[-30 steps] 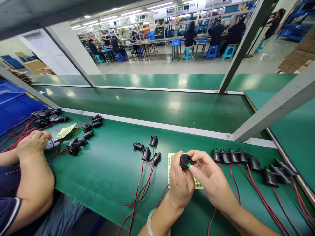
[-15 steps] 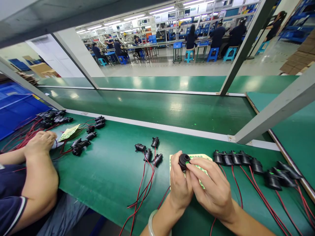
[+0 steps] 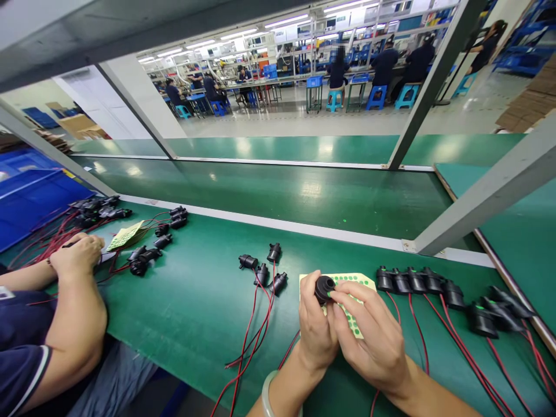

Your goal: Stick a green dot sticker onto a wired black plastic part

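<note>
My left hand [image 3: 316,330] is closed around a small black pump [image 3: 324,289], its round, holed end facing up. At the pump's right rim, my right hand [image 3: 373,333] pinches a green dot sticker [image 3: 330,293] between thumb and fingertips; the sticker appears to touch the pump. Under both hands lies a pale yellow sheet [image 3: 354,282] of green dot stickers, partly covered by them. To the left, a loose group of several black pumps [image 3: 261,273] trails red and black wires. On the right stands a row of similar pumps [image 3: 417,280], some with green dots on top.
Further right, more pumps [image 3: 482,315] lie near the table's edge. A co-worker's hand [image 3: 78,255] rests at the left beside another sticker sheet [image 3: 125,234], piled pumps [image 3: 93,211] and a blue bin [image 3: 39,200]. A grey post [image 3: 486,191] rises at the right of the green table [image 3: 195,307].
My fingers and the pump have shifted very slightly, the pump tilting a little. At the left, the co-worker's hand has moved slightly, and a dark thin object now shows in it.
</note>
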Demonstrator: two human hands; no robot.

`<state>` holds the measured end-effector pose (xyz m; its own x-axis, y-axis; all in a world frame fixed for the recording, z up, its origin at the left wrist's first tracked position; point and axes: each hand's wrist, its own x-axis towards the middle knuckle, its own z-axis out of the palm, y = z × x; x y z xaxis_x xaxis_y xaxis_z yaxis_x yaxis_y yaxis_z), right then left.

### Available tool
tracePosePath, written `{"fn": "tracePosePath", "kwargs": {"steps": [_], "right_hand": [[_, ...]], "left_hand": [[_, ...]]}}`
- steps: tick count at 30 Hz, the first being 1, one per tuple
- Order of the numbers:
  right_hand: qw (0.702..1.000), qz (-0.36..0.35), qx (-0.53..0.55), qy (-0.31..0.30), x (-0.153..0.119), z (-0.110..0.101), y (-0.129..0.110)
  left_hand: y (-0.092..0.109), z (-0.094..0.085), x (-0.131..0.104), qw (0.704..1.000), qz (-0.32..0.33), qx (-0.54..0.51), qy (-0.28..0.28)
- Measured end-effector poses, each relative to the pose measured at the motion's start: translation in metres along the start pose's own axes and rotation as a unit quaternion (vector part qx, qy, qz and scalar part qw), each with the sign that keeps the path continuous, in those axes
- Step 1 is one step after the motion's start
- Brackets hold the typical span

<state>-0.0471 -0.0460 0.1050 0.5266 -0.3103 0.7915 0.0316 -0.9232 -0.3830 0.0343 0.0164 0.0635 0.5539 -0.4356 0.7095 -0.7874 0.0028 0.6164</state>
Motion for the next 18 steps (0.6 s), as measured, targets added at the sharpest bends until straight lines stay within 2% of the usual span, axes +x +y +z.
{"fn": "tracePosePath", "kwargs": {"steps": [4, 8, 10, 15, 18], "right_hand": [[0.999, 0.032, 0.032, -0.011, 0.002, -0.003, 0.002], [0.998, 0.035, 0.043, -0.007, 0.004, -0.011, 0.001], [0.999, 0.029, 0.031, -0.010, 0.004, -0.014, 0.002], [0.999, 0.027, 0.013, -0.019, 0.005, -0.016, 0.008], [0.999, 0.001, -0.004, -0.034, 0.004, -0.015, 0.011]], "left_hand": [[0.003, -0.003, 0.000, 0.998, -0.052, -0.036, -0.007], [0.004, -0.004, 0.000, 0.977, -0.152, -0.134, -0.063], [0.004, -0.004, 0.002, 0.969, -0.178, -0.153, -0.080], [0.007, -0.003, 0.007, 0.974, -0.157, -0.140, -0.088], [0.009, -0.004, 0.008, 0.979, -0.133, -0.128, -0.085]]}}
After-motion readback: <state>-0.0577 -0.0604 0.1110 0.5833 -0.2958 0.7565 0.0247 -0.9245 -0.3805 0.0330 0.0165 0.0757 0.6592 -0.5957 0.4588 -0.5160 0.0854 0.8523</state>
